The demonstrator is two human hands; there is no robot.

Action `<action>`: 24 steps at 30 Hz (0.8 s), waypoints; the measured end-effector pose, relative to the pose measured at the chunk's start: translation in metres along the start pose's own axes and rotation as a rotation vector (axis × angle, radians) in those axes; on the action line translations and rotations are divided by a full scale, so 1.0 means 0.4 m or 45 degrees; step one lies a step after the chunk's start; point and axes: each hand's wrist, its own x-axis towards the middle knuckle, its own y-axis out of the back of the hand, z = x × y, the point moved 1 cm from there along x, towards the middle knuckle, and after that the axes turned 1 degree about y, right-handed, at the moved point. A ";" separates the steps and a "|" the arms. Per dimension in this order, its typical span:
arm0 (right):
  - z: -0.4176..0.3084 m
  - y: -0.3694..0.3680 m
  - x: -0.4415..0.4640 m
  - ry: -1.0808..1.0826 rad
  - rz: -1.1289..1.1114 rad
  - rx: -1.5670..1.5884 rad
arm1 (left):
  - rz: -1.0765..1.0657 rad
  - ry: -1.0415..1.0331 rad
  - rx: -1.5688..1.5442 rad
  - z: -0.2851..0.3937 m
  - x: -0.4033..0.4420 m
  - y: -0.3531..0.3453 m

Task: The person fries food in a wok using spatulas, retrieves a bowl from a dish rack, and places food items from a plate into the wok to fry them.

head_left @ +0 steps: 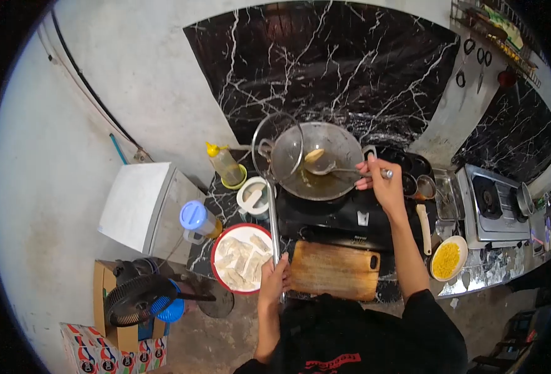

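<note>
black marbled wall (325, 68) behind the worktop (487, 265). right grip (380, 179) is wrapped round the ladle (346, 170), handle pretty much 9-to-3, bowl at 9 o'clock inside the wok (345, 147). left grip (276, 275) is closed on the strainer (273, 215), hoop at 12, overlapping the wok's 9 o'clock side. right's nearer the wok.

A fan (139, 300) stood by an open carton (128, 339), near a white cabinet (135, 206). Scissors (480, 79) hung from a rack (506, 47); a silver stove (501, 232) stood rightward.

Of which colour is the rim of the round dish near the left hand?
The dish's rim is red, seen best in the head view.
</note>
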 end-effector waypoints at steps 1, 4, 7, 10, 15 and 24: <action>-0.003 -0.002 0.003 0.009 -0.007 -0.006 | -0.011 0.014 -0.004 -0.007 0.005 0.004; -0.001 -0.008 0.016 0.026 -0.016 0.058 | -0.029 0.033 -0.033 -0.002 0.011 0.000; -0.001 -0.007 0.019 0.019 -0.010 0.044 | -0.022 0.032 -0.051 0.004 0.000 -0.007; -0.024 0.003 0.005 0.035 0.033 0.009 | 0.017 0.033 -0.027 0.003 -0.009 -0.007; -0.075 0.035 -0.012 0.059 0.037 -0.080 | -0.001 0.035 -0.039 0.004 -0.010 -0.008; -0.047 0.027 -0.043 -0.018 0.046 -0.072 | -0.021 -0.002 -0.020 -0.002 -0.007 -0.012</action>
